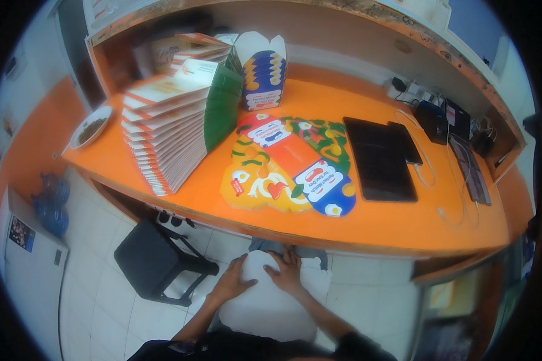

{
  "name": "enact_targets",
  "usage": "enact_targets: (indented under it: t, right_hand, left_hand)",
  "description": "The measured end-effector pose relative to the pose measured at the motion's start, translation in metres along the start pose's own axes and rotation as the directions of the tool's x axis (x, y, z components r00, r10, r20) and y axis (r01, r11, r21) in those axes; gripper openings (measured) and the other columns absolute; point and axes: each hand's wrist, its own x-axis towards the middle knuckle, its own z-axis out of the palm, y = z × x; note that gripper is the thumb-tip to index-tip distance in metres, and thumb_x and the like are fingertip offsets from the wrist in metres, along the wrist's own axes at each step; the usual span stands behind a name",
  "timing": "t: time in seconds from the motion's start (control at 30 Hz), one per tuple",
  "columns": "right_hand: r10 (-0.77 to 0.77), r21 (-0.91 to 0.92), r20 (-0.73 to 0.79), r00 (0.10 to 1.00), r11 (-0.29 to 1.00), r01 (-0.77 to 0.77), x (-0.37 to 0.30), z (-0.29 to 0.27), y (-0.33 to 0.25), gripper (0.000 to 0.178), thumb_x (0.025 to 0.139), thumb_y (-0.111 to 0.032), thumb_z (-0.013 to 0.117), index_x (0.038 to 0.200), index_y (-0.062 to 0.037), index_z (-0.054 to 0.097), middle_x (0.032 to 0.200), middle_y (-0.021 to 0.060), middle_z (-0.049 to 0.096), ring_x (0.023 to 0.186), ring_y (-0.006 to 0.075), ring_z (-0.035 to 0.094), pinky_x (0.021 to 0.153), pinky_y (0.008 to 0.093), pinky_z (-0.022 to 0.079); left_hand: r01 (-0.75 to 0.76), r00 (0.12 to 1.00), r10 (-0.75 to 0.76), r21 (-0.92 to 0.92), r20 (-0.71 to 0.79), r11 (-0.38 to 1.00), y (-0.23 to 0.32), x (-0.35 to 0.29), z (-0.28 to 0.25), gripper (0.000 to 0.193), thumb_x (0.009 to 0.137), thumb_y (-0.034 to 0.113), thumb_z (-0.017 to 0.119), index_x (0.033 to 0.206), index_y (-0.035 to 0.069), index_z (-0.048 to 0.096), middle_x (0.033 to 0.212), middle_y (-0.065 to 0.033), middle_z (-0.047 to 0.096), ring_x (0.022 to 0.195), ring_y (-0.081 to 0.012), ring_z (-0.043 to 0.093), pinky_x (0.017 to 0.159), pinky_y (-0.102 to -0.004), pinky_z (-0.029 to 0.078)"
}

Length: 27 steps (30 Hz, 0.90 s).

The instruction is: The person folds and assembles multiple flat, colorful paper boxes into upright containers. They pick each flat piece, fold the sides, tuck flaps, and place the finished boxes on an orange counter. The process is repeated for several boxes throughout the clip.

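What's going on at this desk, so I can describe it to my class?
A person has the left hand and right hand on a pale sheet, low in front of the orange desk. On the desktop lie colourful printed card pieces, with a fanned stack to their left, nested blue-and-white cartons behind and a dark tablet to the right.

Black stool [147, 256]; dark tablet [379, 159]; blue bottles [53, 218]
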Motion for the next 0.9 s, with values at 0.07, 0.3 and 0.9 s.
enact_targets:
  t: [0.07, 0.3, 0.9]
  right_hand:
    - [0.031, 0.074, -0.028, 0.999, 0.997, -0.029, -0.002, 0.002, -0.008, 0.047, 0.083, -0.038, 0.062, 0.126, -0.0188, 0.055, 0.137, 0.0141, 0.045, 0.129, 0.0387, 0.034, 0.103, 0.0537, 0.020]
    - [-0.052, 0.269, -0.101, 0.994, 0.960, 0.077, 0.001, -0.024, -0.037, 0.036, 0.076, -0.023, 0.072, 0.109, -0.0120, 0.063, 0.111, 0.0075, 0.064, 0.108, 0.0265, 0.055, 0.091, 0.0415, 0.038]
    - [0.212, 0.692, 0.060, 0.975, 0.695, -0.194, 0.025, -0.107, -0.054, 0.019, 0.083, -0.016, 0.069, 0.094, -0.0015, 0.063, 0.095, 0.0112, 0.068, 0.086, 0.0211, 0.067, 0.073, 0.0306, 0.050]
  left_hand:
    - [-0.062, 0.995, 0.070, 0.096, -0.075, 0.993, 0.002, 0.004, 0.002, 0.075, 0.072, 0.021, 0.077, 0.131, 0.003, 0.034, 0.126, -0.0269, 0.047, 0.105, -0.0420, 0.056, 0.091, -0.0443, 0.045]
    - [-0.107, 0.940, 0.085, -0.049, -0.330, 0.993, 0.012, -0.002, -0.009, 0.044, 0.074, 0.012, 0.074, 0.110, 0.002, 0.049, 0.112, -0.0208, 0.054, 0.096, -0.0335, 0.058, 0.079, -0.0356, 0.048]
    - [-0.113, 0.993, 0.105, -0.208, -0.047, 0.972, 0.084, -0.008, -0.047, 0.028, 0.085, 0.022, 0.066, 0.102, 0.000, 0.060, 0.077, -0.0210, 0.065, 0.068, -0.0306, 0.066, 0.063, -0.0341, 0.050]
